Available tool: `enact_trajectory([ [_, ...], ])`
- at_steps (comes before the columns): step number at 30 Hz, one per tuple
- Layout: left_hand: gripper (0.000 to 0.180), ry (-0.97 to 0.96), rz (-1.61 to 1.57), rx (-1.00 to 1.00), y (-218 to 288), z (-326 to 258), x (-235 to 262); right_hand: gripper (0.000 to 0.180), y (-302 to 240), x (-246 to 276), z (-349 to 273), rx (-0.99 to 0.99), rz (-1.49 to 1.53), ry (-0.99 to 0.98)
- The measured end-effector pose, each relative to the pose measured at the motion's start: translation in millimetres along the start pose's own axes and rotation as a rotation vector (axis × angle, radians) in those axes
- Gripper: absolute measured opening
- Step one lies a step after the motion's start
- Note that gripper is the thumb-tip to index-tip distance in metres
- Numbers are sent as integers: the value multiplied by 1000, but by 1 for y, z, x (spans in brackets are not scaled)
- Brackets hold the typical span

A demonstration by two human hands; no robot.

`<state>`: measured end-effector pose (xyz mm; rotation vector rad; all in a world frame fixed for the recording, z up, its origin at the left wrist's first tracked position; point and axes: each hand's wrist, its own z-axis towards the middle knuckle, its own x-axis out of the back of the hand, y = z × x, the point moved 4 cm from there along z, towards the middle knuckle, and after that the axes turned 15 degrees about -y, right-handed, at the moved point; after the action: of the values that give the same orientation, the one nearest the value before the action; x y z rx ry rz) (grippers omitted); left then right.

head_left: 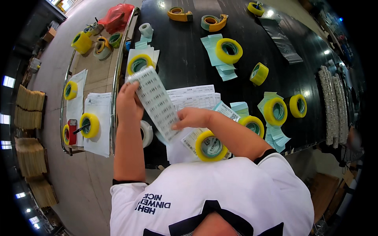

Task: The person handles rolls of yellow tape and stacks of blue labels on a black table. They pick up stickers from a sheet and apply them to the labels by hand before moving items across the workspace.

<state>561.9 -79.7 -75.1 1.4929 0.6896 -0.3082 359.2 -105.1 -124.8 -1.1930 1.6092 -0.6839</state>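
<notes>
A long white sheet of barcode labels (156,100) slants between my two hands above the dark table. My left hand (130,100) is closed on its upper left edge. With the thumb on top, my right hand (193,118) pinches the lower right edge. Behind the sheet lie printed paper forms (189,91), partly covered by it. A yellow-rimmed tape roll (202,152) rests on papers close to my body, below my right forearm. Another tape roll (133,62) sits on pale slips just beyond the sheet's far end. Beside my left forearm is a white roll (147,135), partly hidden.
Several tape rolls (274,111) weigh down pale green slips on the right. Orange tape dispensers (214,24) stand at the far side. Left of the table, a metal-railed cart (115,78) carries papers and more tape. Bubble-wrap rolls (330,106) lie at the right edge.
</notes>
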Motion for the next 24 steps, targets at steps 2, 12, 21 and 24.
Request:
enact_trajectory([
  [2, 26, 23, -17, -17, 6, 25, 30, 36, 19, -1, -5, -17, 95, -24],
  [12, 27, -221, -194, 94, -24, 34, -31, 40, 4, -17, -77, 102, 288, 114],
  [21, 19, -163, -229, 61, -46, 51, -58, 37, 45, -19, -83, 327, 352, 249],
  [24, 22, -159, -206, 54, -62, 72, -79, 38, 68, -11, -99, 449, 466, 287],
])
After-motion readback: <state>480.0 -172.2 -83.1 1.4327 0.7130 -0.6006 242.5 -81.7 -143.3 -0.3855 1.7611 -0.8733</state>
